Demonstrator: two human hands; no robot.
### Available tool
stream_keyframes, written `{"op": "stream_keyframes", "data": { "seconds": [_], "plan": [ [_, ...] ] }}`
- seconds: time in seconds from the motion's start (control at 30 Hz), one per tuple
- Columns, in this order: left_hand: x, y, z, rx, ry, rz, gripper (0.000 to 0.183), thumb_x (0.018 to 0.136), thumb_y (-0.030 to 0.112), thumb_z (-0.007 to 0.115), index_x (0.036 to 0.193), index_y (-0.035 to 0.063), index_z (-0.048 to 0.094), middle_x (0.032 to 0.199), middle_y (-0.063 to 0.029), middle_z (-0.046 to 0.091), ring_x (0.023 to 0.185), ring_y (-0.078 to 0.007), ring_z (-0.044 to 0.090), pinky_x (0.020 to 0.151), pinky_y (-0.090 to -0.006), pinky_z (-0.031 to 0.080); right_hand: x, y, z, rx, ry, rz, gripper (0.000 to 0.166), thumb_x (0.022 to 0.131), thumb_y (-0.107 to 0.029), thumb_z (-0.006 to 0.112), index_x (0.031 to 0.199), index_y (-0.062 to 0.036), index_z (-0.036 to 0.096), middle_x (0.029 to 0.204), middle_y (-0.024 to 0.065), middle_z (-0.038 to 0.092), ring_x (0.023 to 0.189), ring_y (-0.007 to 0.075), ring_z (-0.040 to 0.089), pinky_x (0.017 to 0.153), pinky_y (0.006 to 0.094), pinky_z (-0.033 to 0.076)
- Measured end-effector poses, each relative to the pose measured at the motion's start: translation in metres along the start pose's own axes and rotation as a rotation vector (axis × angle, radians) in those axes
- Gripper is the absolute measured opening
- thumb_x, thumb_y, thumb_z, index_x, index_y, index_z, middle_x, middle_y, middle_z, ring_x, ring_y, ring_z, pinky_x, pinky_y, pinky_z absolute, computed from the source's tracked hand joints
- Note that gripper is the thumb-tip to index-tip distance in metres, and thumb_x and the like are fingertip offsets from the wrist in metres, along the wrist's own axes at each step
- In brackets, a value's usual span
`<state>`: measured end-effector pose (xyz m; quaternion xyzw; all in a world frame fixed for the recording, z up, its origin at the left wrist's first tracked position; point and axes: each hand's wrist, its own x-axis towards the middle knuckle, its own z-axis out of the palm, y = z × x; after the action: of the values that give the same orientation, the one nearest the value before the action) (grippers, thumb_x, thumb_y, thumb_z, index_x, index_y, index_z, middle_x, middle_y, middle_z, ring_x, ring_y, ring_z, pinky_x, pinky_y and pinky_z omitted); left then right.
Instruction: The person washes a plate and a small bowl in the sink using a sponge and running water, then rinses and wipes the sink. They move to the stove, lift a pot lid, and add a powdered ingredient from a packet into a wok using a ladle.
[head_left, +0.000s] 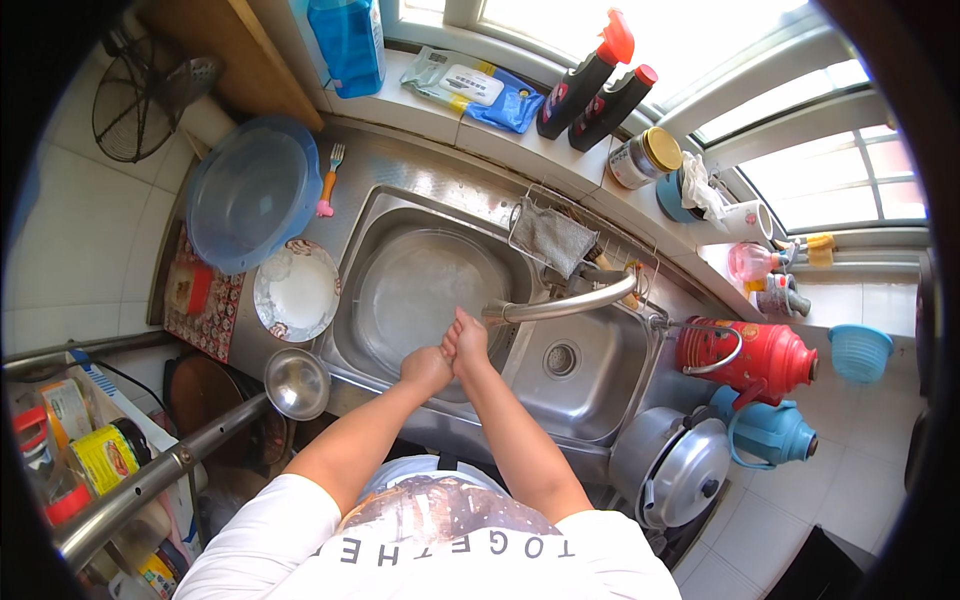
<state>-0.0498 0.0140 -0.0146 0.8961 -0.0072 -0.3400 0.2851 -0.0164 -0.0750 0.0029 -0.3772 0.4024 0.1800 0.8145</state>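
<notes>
My left hand and my right hand press together over the near side of the left sink compartment. Their fingers are curled and overlap, so whether anything small is between them is hidden. Below them, a wide round basin sits in that compartment and appears to hold water. The curved metal faucet reaches in from the right, its mouth beside my right hand. No stream of water is plainly visible. To the right lies the smaller sink compartment with its drain strainer.
Left of the sink are a patterned bowl, a metal bowl, a blue plastic basin and a fork. A wire rack holds a grey cloth. Rightward stand a red thermos and a lidded pot.
</notes>
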Motion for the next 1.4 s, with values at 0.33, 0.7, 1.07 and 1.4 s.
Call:
{"op": "stream_keyframes", "data": {
  "seconds": [0.33,0.7,1.07,1.4],
  "plan": [
    [0.002,0.012,-0.063,-0.613,-0.415,0.082,0.058,0.068,0.047,0.062,0.110,0.0092,0.047,0.101,-0.0034,0.054,0.090,-0.0127,0.050,0.067,-0.0312,0.043,0.006,0.008,-0.060,0.375,-0.107,0.008,0.032,0.084,-0.035,0.050,0.101,-0.0083,0.048,0.093,0.0072,0.055,0.084,0.0241,0.055,0.073,0.0405,0.045],
    [-0.015,0.028,-0.048,-1.385,-0.112,-0.118,0.031,0.077,0.028,0.057,0.103,0.0115,0.049,0.099,-0.0029,0.055,0.097,-0.0155,0.049,0.082,-0.0363,0.037,-0.045,0.020,-0.101,-1.126,0.343,-0.971,0.047,0.072,-0.005,0.059,0.117,-0.0101,0.045,0.115,0.0136,0.042,0.104,0.0203,0.047,0.078,0.0344,0.045],
    [-0.073,0.053,-0.078,-1.705,-0.699,0.043,0.041,0.088,0.038,0.037,0.107,0.0031,0.049,0.100,-0.0164,0.057,0.091,-0.0224,0.057,0.073,-0.0327,0.048,-0.104,-0.008,-0.039,0.498,-0.541,0.002,0.050,0.087,-0.045,0.030,0.121,-0.0101,0.040,0.113,0.0063,0.049,0.103,0.0185,0.049,0.088,0.0365,0.039],
    [-0.062,0.003,-0.046,-1.531,0.174,-0.209,0.024,0.087,0.023,0.041,0.102,0.0045,0.047,0.093,-0.0111,0.055,0.084,-0.0193,0.055,0.068,-0.0299,0.044,-0.016,0.007,0.030,0.074,-0.304,-0.393,0.028,0.085,-0.013,0.044,0.111,-0.0029,0.046,0.102,0.0083,0.053,0.092,0.0190,0.053,0.079,0.0284,0.044]
  ]
}}
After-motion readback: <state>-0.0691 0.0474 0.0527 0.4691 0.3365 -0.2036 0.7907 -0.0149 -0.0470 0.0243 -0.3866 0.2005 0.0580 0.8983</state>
